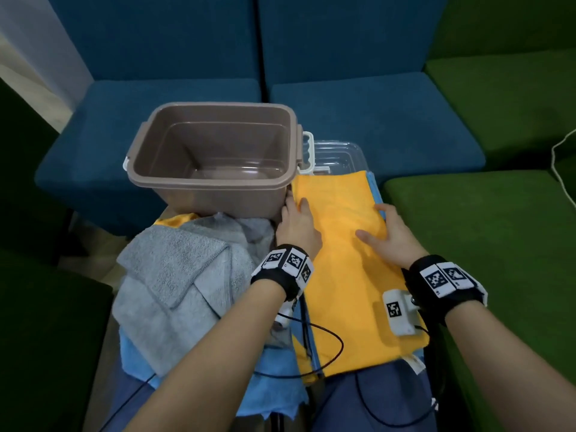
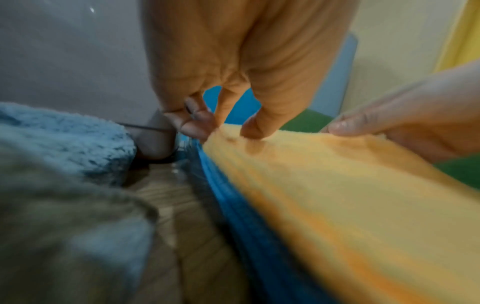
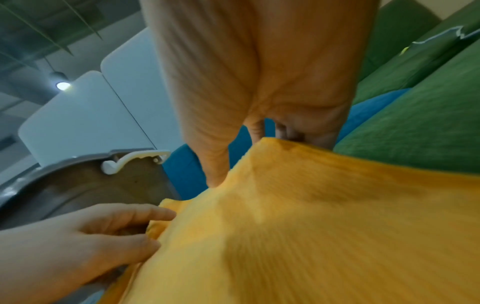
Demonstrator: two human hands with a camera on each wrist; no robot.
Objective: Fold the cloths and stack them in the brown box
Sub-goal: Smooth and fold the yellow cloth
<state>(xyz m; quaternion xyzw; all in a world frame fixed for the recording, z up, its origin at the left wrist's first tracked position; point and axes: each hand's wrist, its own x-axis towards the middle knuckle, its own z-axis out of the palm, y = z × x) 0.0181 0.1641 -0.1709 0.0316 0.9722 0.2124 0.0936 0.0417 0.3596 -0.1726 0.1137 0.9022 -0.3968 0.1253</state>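
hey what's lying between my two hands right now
In the head view, a stretch of the orange cloth lies between your left hand and right hand. Both hands rest on it, one at each side edge.

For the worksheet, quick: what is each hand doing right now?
Left hand: pinching the left edge of the orange cloth.
Right hand: gripping the cloth's right edge, thumb on top.
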